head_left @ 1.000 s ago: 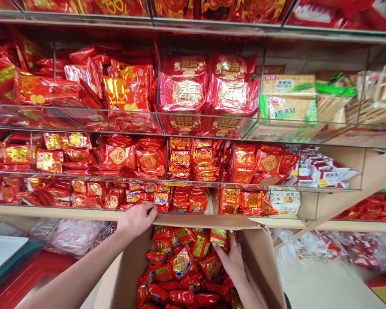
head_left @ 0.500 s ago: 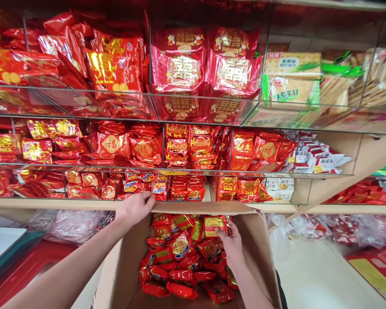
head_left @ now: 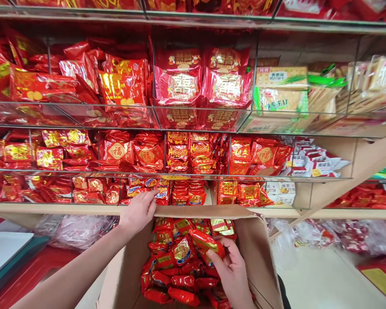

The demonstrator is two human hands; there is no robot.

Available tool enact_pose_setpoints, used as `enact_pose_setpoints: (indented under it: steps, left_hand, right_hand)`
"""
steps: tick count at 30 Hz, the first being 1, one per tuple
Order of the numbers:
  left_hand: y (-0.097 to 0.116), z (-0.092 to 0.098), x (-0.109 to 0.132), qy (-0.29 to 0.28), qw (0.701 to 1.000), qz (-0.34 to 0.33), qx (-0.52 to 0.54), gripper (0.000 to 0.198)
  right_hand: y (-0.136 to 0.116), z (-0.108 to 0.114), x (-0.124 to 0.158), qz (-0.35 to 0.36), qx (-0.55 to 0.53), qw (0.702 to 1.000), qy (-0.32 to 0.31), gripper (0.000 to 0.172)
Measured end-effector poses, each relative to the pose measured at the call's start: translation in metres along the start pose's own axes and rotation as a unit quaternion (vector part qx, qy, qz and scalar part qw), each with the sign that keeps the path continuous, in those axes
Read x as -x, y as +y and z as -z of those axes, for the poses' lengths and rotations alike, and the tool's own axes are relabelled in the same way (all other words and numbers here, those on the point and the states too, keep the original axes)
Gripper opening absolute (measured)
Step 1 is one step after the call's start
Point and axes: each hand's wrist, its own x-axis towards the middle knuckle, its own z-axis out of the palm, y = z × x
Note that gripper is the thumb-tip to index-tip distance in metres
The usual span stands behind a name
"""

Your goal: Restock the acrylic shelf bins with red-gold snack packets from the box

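In the lower middle of the head view is an open cardboard box [head_left: 255, 240] with red and gold snack packets [head_left: 183, 281] heaped inside. My right hand [head_left: 233, 266] is inside the box, with thumb and fingers closed on one red snack packet [head_left: 206, 244], tilted above the heap. At the box's far left corner, my left hand [head_left: 139, 213] has its fingers curled over the top edge, beside the flap [head_left: 199, 211]. Its fingertips are partly hidden and come close to the blue-and-red packets [head_left: 138, 189] in the lowest shelf row.
Tiered shelves with clear dividers hold red double-happiness packets [head_left: 180, 83], cracker packs [head_left: 281, 92] and white packets [head_left: 318, 161]. A pale shelf edge [head_left: 67, 209] runs behind the box. Plastic-wrapped bundles [head_left: 82, 229] lie below left, near a white tray [head_left: 6, 249].
My right hand has lifted the packet from the far right of the heap, nearer and upward. My left hand stays at the box edge. The view has tilted up slightly, showing a higher shelf.
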Motion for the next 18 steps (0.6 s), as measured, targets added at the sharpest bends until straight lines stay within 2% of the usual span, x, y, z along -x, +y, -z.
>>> enact_pose_setpoints:
  steps: [2,3,4,5,6,8,9,10,12,14,16,18]
  left_hand:
    - [0.025,0.002,0.018,0.041,0.990,-0.044,0.130,0.034]
    - [0.040,0.002,0.028,0.040,0.974,-0.026,0.220,0.035]
    - [0.056,0.001,0.038,0.027,0.944,0.016,0.328,0.036]
    - [0.072,0.000,0.048,-0.012,0.894,0.075,0.441,0.038]
    - [0.087,0.000,0.056,-0.069,0.830,0.129,0.539,0.039]
    - [0.109,-0.002,0.065,-0.166,0.698,0.192,0.670,0.040]
    - [0.115,-0.002,0.067,-0.191,0.651,0.201,0.707,0.040]
    - [0.119,-0.003,0.067,-0.198,0.623,0.200,0.730,0.040]
    - [0.120,-0.004,0.065,-0.176,0.610,0.192,0.748,0.042]
    - [0.117,-0.006,0.064,-0.158,0.624,0.194,0.740,0.044]
    - [0.113,-0.010,0.065,-0.159,0.646,0.197,0.721,0.043]
    - [0.111,-0.015,0.068,-0.173,0.667,0.182,0.702,0.040]
  right_hand:
    - [-0.020,0.004,0.003,0.124,0.083,0.989,-0.015,0.010]
    - [-0.030,0.006,0.004,0.191,0.118,0.974,-0.019,0.010]
    - [-0.039,0.008,0.004,0.251,0.149,0.956,-0.021,0.014]
    - [-0.046,0.009,0.005,0.300,0.175,0.937,-0.020,0.018]
    - [-0.051,0.009,0.006,0.336,0.198,0.921,-0.017,0.022]
    - [-0.056,0.007,0.007,0.368,0.233,0.900,-0.007,0.027]
    - [-0.056,0.006,0.009,0.368,0.243,0.897,-0.003,0.027]
    - [-0.054,0.005,0.010,0.362,0.246,0.899,0.002,0.027]
    - [-0.048,0.005,0.013,0.329,0.224,0.917,0.017,0.026]
    - [-0.041,0.005,0.016,0.257,0.162,0.952,0.037,0.026]
    - [-0.035,0.006,0.016,0.155,0.082,0.983,0.046,0.029]
    - [-0.031,0.008,0.015,0.071,0.027,0.997,0.016,0.036]
